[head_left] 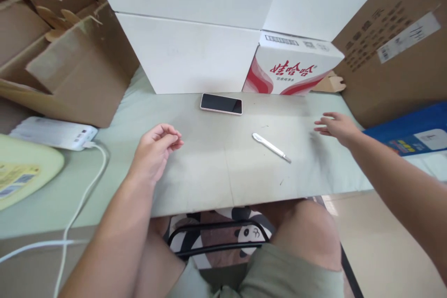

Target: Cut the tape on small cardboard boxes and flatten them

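My left hand (159, 146) hovers over the left part of the table, its fingers curled and the thumb resting against them. Nothing shows between those fingers. On the right, my right hand (337, 126) is held above the tabletop with fingers apart, holding nothing. Between the hands lies a slim silver-white scalpel handle (270, 146), slanting down to the right; it is nearer to my right hand. A phone (221, 104) with a dark screen and pale pink edge lies farther back, flat before the white boxes. Neither hand touches these items.
White boxes (195, 53) and a red-and-white carton (288, 67) line the back. An opened cardboard box (84, 65), a white power bank (56, 131) with cable, and a pale yellow container (28, 167) stand left. A large carton (394, 56) and blue package (412, 132) flank the right.
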Demonstrator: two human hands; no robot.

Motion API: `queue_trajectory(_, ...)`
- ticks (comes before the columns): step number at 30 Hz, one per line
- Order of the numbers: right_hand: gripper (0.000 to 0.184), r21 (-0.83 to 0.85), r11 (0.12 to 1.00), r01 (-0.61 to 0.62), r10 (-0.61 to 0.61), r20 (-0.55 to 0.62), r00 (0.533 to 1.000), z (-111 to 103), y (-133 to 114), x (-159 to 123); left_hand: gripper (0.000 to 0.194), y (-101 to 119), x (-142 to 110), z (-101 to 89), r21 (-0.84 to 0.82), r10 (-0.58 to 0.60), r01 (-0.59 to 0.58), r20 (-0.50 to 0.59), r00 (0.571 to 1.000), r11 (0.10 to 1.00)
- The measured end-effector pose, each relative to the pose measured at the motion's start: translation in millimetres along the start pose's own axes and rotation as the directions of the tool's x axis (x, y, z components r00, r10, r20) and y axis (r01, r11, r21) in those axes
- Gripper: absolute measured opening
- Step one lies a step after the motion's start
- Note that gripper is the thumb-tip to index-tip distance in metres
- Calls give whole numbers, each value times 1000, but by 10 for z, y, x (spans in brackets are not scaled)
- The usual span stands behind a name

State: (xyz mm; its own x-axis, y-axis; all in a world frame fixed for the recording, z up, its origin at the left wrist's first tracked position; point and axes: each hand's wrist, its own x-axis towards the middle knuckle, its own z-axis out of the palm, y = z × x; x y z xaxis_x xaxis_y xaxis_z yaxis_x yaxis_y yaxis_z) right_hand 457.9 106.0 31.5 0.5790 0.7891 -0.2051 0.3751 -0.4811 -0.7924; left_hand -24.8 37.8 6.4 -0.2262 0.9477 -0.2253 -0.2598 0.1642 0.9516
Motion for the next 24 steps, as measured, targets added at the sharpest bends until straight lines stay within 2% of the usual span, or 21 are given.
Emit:
queue_trajectory(2,21,-42,993,111,-106,94,990,240,-175,-197,21,36,-22,0,-39,46,-47,-39,998,998)
queue_trajectory(4,24,-63,965,256,-237,221,946,573,-401,-451,22,73,-44,-15,-88,112,-120,-92,990,989)
queue_trajectory(6,23,-57,908,416,-372,352,859,979,-660,-775,23,113,-64,-60,-122,190,-212,-167,967,970)
queue_trajectory(7,21,-45,868,494,-433,416,799,1195,-796,-960,22,134,-74,-94,-126,227,-257,-216,950,958)
queue_trajectory(10,24,37,719,695,-584,574,574,1826,-1206,-1564,22,209,-117,-232,-93,320,-380,-380,868,920)
queue_trajectory(13,28,141,563,814,-664,664,344,2347,-1601,-2162,22,292,-195,-387,-56,407,-484,-463,787,873)
queue_trajectory(14,30,180,497,849,-684,684,255,2490,-1728,-2346,21,318,-225,-434,-55,427,-509,-474,771,859)
queue_trajectory(15,33,225,383,896,-708,695,128,2621,-1853,-2518,20,342,-252,-477,-59,439,-528,-483,758,847)
queue_trajectory(16,34,266,282,922,-720,693,20,2742,-1974,-2675,19,362,-274,-517,-66,444,-541,-493,748,838)
queue_trajectory(17,36,286,210,935,-723,689,-49,2855,-2091,-2814,18,378,-290,-553,-75,443,-548,-503,742,833)
queue_trajectory(18,36,282,170,944,-716,693,-77,2965,-2201,-2934,17,389,-300,-586,-84,437,-549,-511,740,831)
queue_trajectory(21,36,164,152,975,-681,732,-17,3275,-2468,-3168,15,392,-303,-664,-115,420,-544,-511,750,831)
queue_trajectory(22,35,136,139,981,-668,744,-8,3367,-2528,-3207,14,386,-301,-684,-122,422,-546,-505,753,829)
queue_trajectory(24,28,116,105,988,-645,764,-21,3514,-2600,-3243,13,370,-301,-715,-117,436,-556,-497,750,823)
